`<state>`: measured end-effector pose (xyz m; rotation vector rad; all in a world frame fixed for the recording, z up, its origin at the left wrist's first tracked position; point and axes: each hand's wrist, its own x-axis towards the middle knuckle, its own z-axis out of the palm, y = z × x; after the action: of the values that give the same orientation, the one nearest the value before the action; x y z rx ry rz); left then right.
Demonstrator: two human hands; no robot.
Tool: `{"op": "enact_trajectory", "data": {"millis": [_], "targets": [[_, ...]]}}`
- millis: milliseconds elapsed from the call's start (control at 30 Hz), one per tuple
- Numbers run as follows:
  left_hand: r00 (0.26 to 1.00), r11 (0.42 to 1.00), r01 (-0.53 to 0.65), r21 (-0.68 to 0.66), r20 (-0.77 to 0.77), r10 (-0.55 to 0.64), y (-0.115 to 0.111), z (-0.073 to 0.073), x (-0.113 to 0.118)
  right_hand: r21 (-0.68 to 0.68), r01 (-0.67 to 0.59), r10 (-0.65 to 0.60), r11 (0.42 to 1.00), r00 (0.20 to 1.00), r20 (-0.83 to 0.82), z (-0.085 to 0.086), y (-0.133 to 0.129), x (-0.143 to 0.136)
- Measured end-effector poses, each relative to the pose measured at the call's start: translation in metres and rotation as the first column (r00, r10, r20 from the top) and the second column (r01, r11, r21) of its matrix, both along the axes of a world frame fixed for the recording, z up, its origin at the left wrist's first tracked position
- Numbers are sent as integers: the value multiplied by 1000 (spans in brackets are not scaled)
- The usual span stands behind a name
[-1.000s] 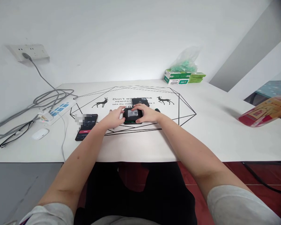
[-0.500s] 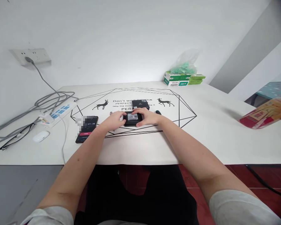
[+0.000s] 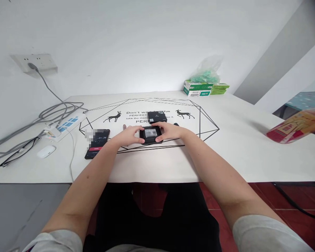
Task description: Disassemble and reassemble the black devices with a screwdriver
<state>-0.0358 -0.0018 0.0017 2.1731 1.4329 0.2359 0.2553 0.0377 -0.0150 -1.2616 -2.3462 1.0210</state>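
Note:
A flat black rectangular case (image 3: 146, 140) with a white printed label (image 3: 150, 132) on its upper face lies on the patterned mat. My left hand (image 3: 130, 135) grips its left edge, thumb near the front corner. On the opposite side, my right hand (image 3: 170, 131) has thumb and fingers at the right edge. Just behind is a black box (image 3: 156, 117). A small brownish tip (image 3: 124, 127) pokes out beyond my left hand, and a dark rounded end (image 3: 176, 124) shows past my right; both are mostly hidden.
To the left are a phone (image 3: 97, 143), a white power strip (image 3: 68, 126), glasses (image 3: 19, 152), a white earbud case (image 3: 46, 152) and coiled grey cable (image 3: 49, 113). Green-and-white boxes (image 3: 199, 87) stand by the wall under a plastic bag. A red-and-yellow package (image 3: 291, 129) sits right.
The labelled case has shifted slightly right and toward me. My left thumb has come down to its front corner, and my right fingers have drawn back from its top to the far edge.

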Motion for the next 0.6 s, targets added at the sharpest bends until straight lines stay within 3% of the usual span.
{"op": "enact_trajectory", "data": {"millis": [300,600], "targets": [[996,999,-31,30,-87,33,1,-5,-2,-6,-17,17,1000,1000,12,-2,1,0],[978,999,4,32,-207,2,1,11,6,-1,-33,33,999,996,78,3,-2,-1]]}}
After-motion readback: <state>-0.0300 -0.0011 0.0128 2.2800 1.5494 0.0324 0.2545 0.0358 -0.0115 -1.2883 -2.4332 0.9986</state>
